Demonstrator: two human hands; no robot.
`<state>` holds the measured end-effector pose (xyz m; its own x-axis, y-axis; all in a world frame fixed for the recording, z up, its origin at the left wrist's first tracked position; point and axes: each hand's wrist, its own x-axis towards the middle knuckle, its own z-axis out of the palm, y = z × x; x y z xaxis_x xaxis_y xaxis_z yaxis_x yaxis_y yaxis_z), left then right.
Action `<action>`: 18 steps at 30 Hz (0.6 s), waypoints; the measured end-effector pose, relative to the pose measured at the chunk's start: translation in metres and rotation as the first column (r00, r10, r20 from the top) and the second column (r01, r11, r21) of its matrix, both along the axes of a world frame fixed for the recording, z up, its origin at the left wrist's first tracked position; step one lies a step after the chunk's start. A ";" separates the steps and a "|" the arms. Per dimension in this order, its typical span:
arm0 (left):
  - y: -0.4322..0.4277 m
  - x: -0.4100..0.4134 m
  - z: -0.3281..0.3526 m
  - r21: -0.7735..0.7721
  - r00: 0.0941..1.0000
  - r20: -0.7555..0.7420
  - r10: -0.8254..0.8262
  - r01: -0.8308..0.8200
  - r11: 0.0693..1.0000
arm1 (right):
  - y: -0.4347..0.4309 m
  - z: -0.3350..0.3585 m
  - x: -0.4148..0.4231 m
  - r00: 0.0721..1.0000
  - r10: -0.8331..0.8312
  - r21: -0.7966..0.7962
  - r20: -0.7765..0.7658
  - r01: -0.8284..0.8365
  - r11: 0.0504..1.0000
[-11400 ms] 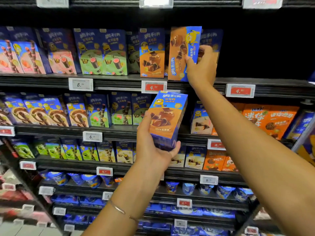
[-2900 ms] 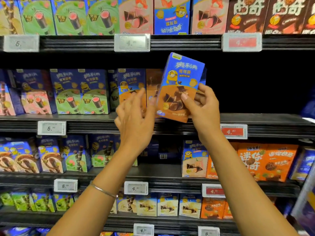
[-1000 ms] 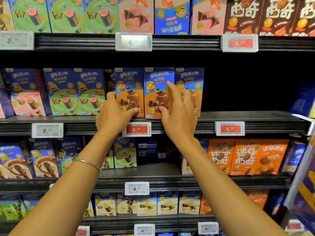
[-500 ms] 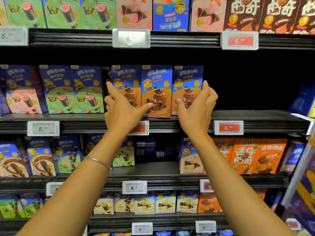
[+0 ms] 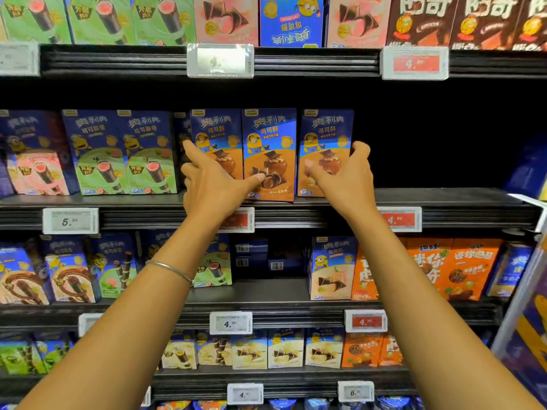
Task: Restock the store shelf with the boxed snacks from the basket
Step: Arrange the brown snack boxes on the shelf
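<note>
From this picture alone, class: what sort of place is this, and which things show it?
Most likely a shop's snack aisle: tiered black shelves, price tags clipped along their front edges, and rows of matching boxed snacks facing outward.

A single wide-angle camera worn on the head faces the store shelf (image 5: 444,199) almost square on. It is near enough that the left arm (image 5: 118,335) and right arm (image 5: 429,321) enter from the bottom corners. It seems level with the middle tier, though lens bowing blurs the edges.
</note>
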<state>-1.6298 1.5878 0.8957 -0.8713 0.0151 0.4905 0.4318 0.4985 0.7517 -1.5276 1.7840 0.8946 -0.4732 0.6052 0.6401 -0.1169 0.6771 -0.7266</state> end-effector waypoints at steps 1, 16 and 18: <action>0.001 0.000 0.000 -0.005 1.000 0.003 0.006 -0.006 1.000 | -0.004 0.000 -0.001 1.000 0.010 -0.005 0.008 -0.010 1.000; 0.004 0.003 0.004 -0.056 0.999 0.054 0.007 -0.004 0.998 | -0.005 0.002 -0.015 0.999 -0.037 0.002 0.037 0.037 0.999; 0.004 0.003 0.004 -0.059 0.999 0.052 0.005 -0.002 0.998 | -0.005 0.003 -0.015 0.999 -0.035 0.007 0.039 0.035 0.999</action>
<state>-1.6267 1.5917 0.8998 -0.8957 0.0394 0.4430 0.3910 0.5445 0.7420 -1.5426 1.7790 0.8976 -0.4770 0.6176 0.6254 -0.0645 0.6850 -0.7257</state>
